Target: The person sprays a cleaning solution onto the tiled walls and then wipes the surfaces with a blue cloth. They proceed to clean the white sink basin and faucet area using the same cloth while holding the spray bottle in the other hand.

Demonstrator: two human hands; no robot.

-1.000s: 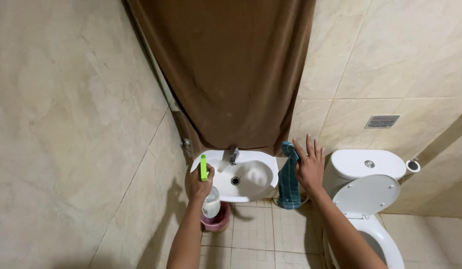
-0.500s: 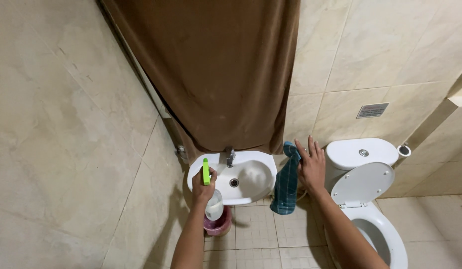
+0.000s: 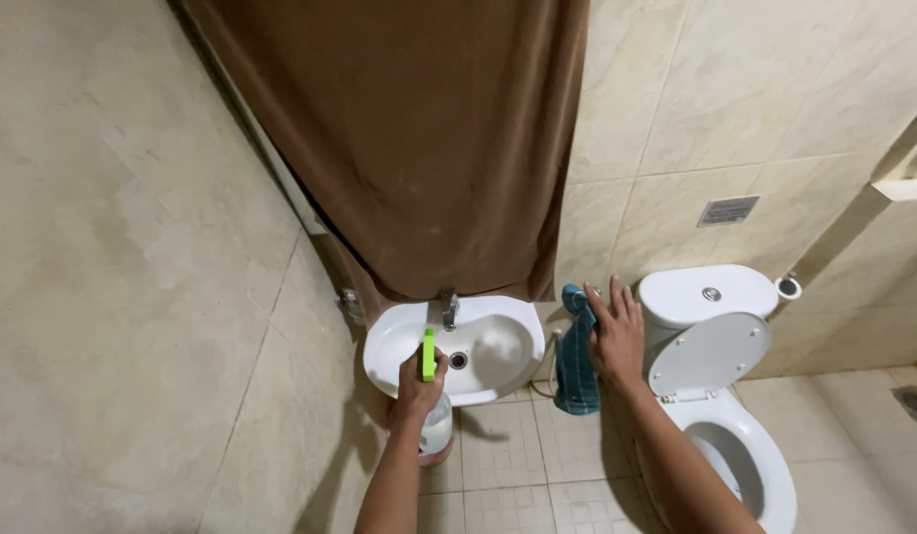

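Seen from the head camera, looking down into a tiled bathroom corner: the left hand (image 3: 419,381) is wrapped tight around a spray bottle (image 3: 435,427), its bright green trigger head (image 3: 429,354) standing up above the knuckles and its pale body hanging below the fist; the bottle sits over the near rim of a small white washbasin (image 3: 394,341), whose tap (image 3: 448,309) and drain (image 3: 458,360) lie just beyond the fingers; a pink round object (image 3: 436,457), mostly hidden, shows on the floor right under the bottle. The right hand (image 3: 616,331), well apart from the left, is spread with fingers fanned against the wall tiles, pressing the top of a teal cloth (image 3: 576,361) that hangs down from under the palm into the gap between basin and toilet (image 3: 735,445); the toilet's white cistern (image 3: 700,292) and raised lid (image 3: 710,351) stand just right of that hand. A small grey rectangular plate (image 3: 727,210) is fixed to the wall above and right of the right hand; its markings are too small to make out. A brown curtain (image 3: 419,138) hangs beyond both hands, its hem reaching the basin's far edge. Bare tiled floor (image 3: 518,465) lies open between the forearms; the beige wall (image 3: 112,277) closes in left of the left hand.
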